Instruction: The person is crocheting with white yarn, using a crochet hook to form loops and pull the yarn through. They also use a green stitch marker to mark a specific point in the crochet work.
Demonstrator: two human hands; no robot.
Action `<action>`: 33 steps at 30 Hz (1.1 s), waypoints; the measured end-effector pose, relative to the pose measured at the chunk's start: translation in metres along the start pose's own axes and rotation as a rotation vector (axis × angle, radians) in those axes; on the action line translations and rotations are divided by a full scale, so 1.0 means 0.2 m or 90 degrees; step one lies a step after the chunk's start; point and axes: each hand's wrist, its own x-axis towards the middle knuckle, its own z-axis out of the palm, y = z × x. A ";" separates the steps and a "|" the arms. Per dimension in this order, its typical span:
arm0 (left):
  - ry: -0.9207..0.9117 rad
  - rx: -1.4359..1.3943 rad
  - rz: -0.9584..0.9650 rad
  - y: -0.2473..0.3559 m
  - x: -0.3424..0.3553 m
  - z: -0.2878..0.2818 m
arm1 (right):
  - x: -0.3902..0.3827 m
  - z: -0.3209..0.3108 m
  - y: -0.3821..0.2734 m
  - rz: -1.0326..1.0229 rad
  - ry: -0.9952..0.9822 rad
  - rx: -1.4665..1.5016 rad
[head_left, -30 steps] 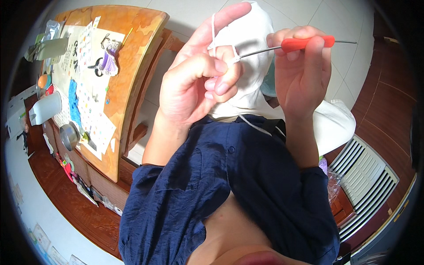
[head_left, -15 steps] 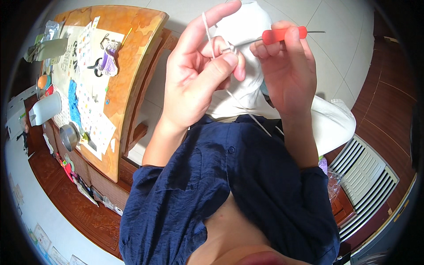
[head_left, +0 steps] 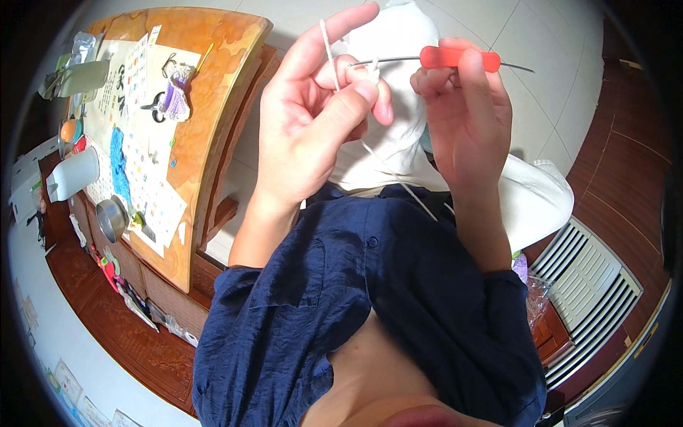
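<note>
Pointing left: red-handled hook (head_left: 441, 57), axis side-to-side

We look steeply down from head height through one wide fisheye, close above the navy shirt (head_left: 434, 306), with the left hand (head_left: 306, 128) and right hand (head_left: 469, 121) farther out

We see a brightly lit scene: the white trousers (head_left: 388, 32) wash out near the knee, with grey shading lower down. The left hand (head_left: 306, 117) and right hand (head_left: 466, 117) look fairly crisp to us. Paper sheets (head_left: 167, 206) gleam pale, while brown wood (head_left: 629, 132) sits dimmer. We notice the lens bowing the table (head_left: 220, 43), blackened corners and softened detail along the left rim.
</note>
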 end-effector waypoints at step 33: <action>0.041 0.052 0.017 -0.05 0.04 0.00 | 0.02 -0.04 0.05 0.127 0.042 0.166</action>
